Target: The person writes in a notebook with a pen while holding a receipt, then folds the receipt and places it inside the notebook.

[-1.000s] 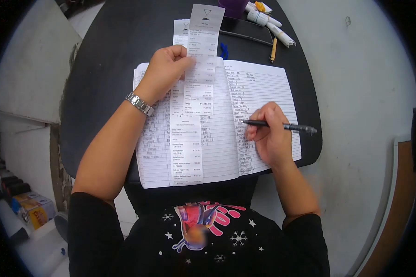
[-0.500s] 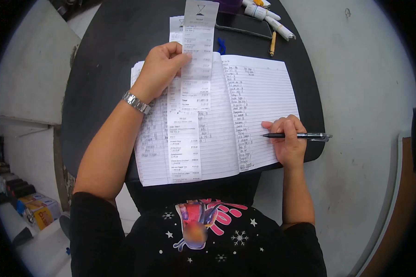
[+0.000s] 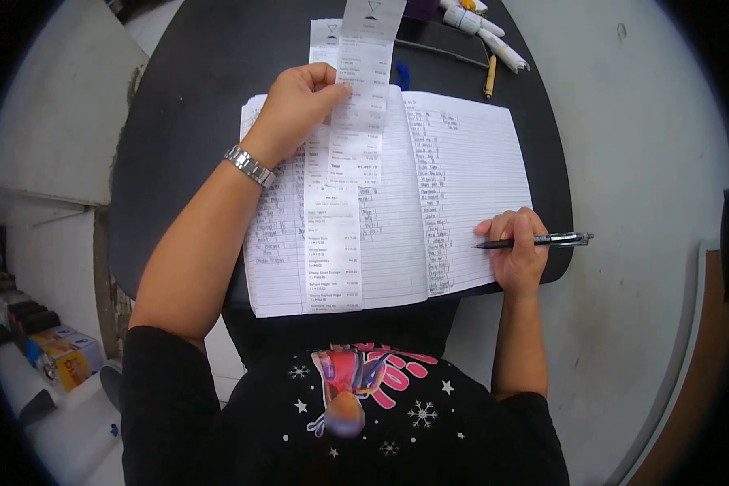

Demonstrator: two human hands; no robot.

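An open lined notebook (image 3: 470, 162) with handwritten columns lies on a round black table (image 3: 211, 89). My left hand (image 3: 300, 105), with a metal watch at the wrist, pinches a long printed receipt (image 3: 363, 97) and holds it above the notebook's left page. A second long receipt (image 3: 332, 251) lies flat down the left page. My right hand (image 3: 514, 247) rests on the lower right page and grips a black pen (image 3: 543, 240), lying almost level with its tip pointing left at the written column.
At the table's far edge lie white marker-like tubes (image 3: 494, 40), a yellow pencil (image 3: 489, 77), a small blue object (image 3: 402, 74) and a dark flat thing (image 3: 445, 44). Colourful boxes (image 3: 57, 356) sit low at the left. A pale floor surrounds the table.
My right hand has slid from the middle of the right page to its lower right edge, the pen turning level. The held receipt has shifted slightly upward and rightward with the view.
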